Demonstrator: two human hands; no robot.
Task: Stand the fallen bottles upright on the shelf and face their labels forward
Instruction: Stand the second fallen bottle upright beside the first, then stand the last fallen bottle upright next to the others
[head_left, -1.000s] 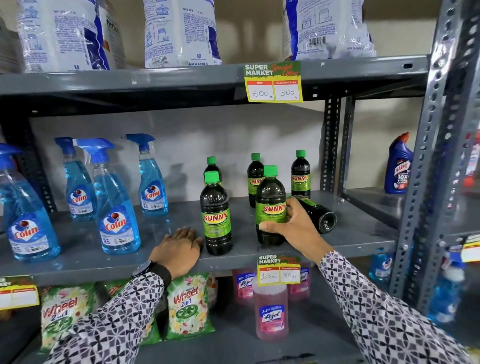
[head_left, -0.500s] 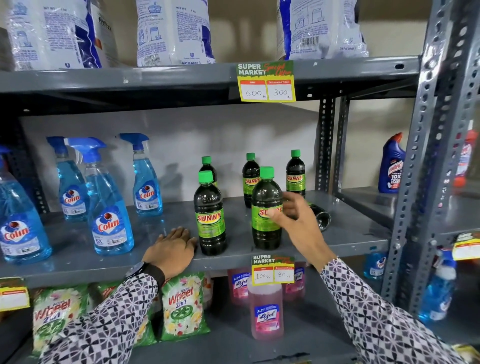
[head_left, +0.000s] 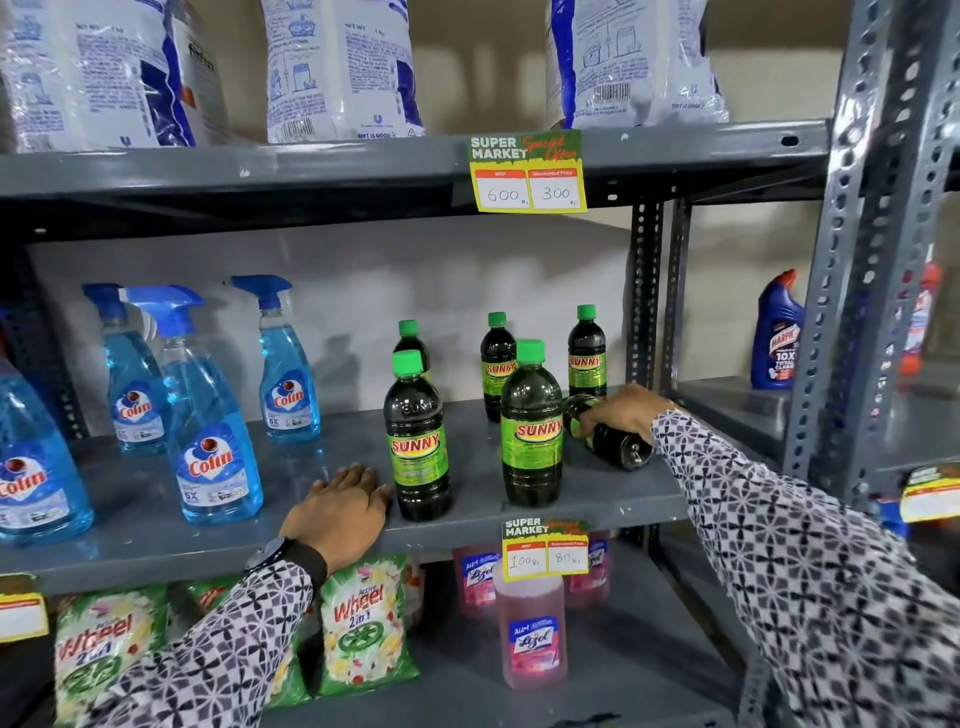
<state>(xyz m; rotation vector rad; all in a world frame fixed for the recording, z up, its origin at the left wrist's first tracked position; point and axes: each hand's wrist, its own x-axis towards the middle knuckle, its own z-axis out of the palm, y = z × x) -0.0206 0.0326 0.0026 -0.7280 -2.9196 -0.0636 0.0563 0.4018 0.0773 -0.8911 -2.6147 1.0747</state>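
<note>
Right hand (head_left: 626, 415) wrapped over the fallen bottle (head_left: 610, 436), lying on its side at the right end of the shelf (head_left: 156, 530), just behind the near upright bottle (head_left: 531, 431). Left hand (head_left: 340, 512) flat, fingers spread, holding nothing. Swinging it up carelessly could probably knock that neighbour over, or leave the label facing backward

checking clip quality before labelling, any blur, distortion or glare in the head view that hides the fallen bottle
Head view: wide-angle bending bows the right upright and smears the frame edges; the centre is sharp, SUNNY labels readable. The fallen bottle shows only small highlights on dark plastic, but the right hand covers its middle and the front right SUNNY bottle hides its cap end.
</note>
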